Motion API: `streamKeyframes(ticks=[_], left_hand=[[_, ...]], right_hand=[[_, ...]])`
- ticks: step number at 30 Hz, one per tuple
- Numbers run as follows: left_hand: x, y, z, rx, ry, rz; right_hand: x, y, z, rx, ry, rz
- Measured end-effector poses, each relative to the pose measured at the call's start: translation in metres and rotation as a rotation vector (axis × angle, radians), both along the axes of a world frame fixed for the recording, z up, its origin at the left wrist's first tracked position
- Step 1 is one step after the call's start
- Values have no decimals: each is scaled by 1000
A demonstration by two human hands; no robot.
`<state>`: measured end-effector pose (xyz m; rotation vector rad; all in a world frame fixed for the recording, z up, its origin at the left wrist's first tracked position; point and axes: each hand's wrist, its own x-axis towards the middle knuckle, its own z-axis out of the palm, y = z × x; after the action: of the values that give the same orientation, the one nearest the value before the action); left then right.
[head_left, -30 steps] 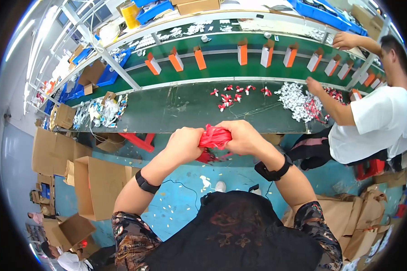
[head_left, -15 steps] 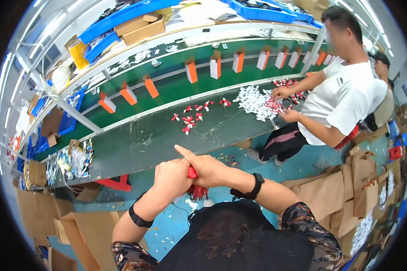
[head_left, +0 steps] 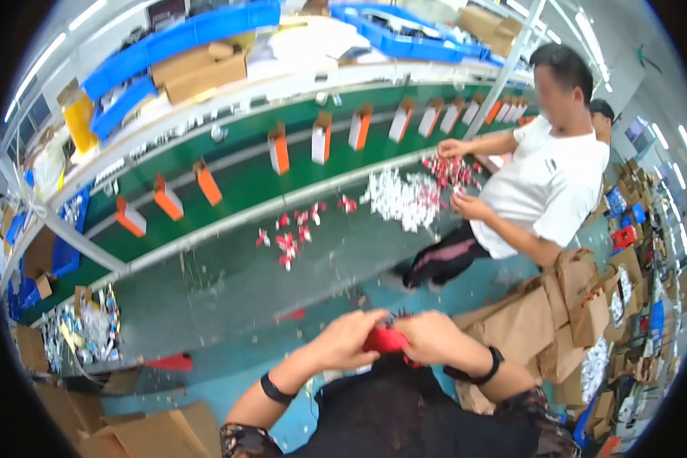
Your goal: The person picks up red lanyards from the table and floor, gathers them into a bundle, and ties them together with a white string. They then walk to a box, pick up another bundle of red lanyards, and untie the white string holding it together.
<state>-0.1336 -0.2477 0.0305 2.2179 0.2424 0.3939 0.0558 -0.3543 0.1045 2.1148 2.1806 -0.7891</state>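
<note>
A red bundle [head_left: 387,340] is gripped between the left hand [head_left: 349,339] and the right hand [head_left: 433,337], in front of the dark-clothed torso, its long axis running roughly crosswise from hand to hand, dipping slightly rightward. Beyond lies a dark green worktop [head_left: 206,286] with scattered red-and-white pieces [head_left: 286,243] and a white heap [head_left: 404,200], where a co-worker [head_left: 557,183] in a white shirt stands. Blue floor [head_left: 466,296] shows below. Fingers and blur hide the bundle's ends; a cardboard box [head_left: 149,439] is cut off lower left.
</note>
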Motion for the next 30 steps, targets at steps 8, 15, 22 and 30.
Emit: streamKeyframes(ticks=[8,15,22,30], left_hand=[[92,122,-114,48,-69,204],[222,255,-200,419,34,382],[237,338,-267,486,497,355],[150,343,-316,499,447,503]], right_hand=[[75,4,-8,86,261,-94],[141,28,-12,-31,381,-52],[184,42,-11,-66,287,-57],[194,45,-3,-15,180,-107]])
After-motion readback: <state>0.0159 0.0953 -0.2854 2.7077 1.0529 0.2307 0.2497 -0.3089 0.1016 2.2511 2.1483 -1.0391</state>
